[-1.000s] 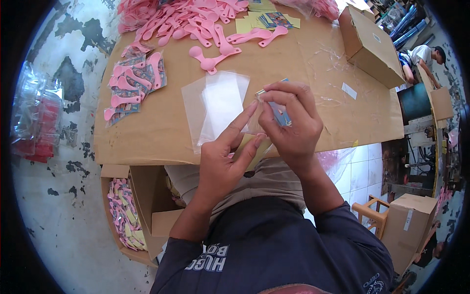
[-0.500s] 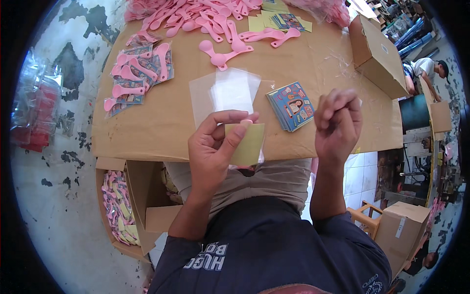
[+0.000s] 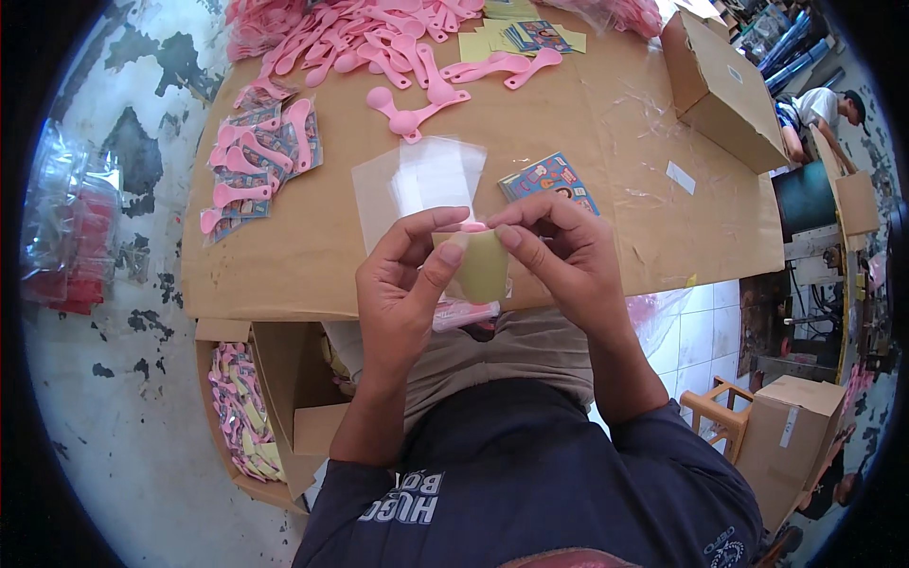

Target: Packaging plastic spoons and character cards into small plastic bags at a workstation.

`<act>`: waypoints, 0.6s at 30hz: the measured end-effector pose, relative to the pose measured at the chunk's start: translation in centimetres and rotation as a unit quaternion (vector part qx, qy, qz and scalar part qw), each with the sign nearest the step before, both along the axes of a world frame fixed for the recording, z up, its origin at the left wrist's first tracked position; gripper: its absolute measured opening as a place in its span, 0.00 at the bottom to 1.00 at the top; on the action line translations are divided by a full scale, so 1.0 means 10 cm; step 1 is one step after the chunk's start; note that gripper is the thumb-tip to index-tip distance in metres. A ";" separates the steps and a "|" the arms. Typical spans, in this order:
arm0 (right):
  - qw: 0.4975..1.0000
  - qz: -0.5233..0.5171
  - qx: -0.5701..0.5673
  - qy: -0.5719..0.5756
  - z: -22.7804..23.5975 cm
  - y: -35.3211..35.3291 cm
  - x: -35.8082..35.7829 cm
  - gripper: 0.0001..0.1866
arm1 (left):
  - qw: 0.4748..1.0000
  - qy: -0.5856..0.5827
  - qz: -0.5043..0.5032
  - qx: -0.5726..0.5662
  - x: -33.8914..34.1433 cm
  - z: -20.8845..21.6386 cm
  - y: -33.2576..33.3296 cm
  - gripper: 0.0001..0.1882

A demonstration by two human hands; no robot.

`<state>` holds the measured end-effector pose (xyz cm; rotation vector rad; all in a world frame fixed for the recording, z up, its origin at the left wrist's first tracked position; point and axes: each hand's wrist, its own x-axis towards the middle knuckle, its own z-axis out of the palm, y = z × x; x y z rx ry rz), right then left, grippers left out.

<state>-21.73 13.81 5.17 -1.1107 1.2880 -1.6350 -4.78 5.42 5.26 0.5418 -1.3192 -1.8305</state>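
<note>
Between my hands, above the table's near edge, is a clear plastic packet (image 3: 484,268) with a yellow-green card in it. The end of a pink spoon (image 3: 473,226) shows at its top. My left hand (image 3: 402,275) pinches the packet's left upper side between thumb and fingers. At its right upper corner my right hand (image 3: 573,260) grips it with thumb and forefinger. Clear plastic bags (image 3: 431,180) lie in a stack just beyond. A pile of blue printed cards (image 3: 559,180) sits behind my right hand, partly hidden by it.
Loose pink spoons (image 3: 379,43) heap up at the far side. Filled packets (image 3: 251,166) overlap on the left. A cardboard box (image 3: 724,95) stands at the far right, a small white strip (image 3: 679,177) lying near it. Below the table's left, an open carton (image 3: 270,417) holds several packets.
My right hand has come down and left from above the table and taken hold of the packet's right corner. My left hand keeps its grip. The white strip now shows on the table.
</note>
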 end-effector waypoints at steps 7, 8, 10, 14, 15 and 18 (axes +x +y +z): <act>0.999 0.002 -0.009 -0.051 0.05 0.05 -0.03 0.06 | 0.999 -0.035 -0.018 -0.015 0.02 0.04 -0.01 0.14; 0.997 -0.001 -0.018 -0.073 0.06 0.05 -0.02 0.05 | 0.999 -0.038 -0.001 -0.032 0.02 0.03 0.00 0.13; 0.998 0.012 -0.039 -0.053 0.02 0.04 -0.06 0.05 | 0.998 -0.040 0.018 -0.049 0.03 -0.02 0.00 0.12; 0.997 0.037 -0.064 -0.019 0.02 0.05 -0.09 0.06 | 0.997 0.029 0.005 -0.072 0.09 -0.12 -0.05 0.06; 0.997 0.038 -0.064 -0.019 0.03 0.06 -0.10 0.06 | 0.997 0.043 -0.001 -0.065 0.10 -0.13 -0.05 0.04; 0.999 0.045 -0.026 0.004 0.09 0.10 -0.12 0.06 | 0.998 0.050 0.008 -0.041 0.13 -0.14 -0.05 0.04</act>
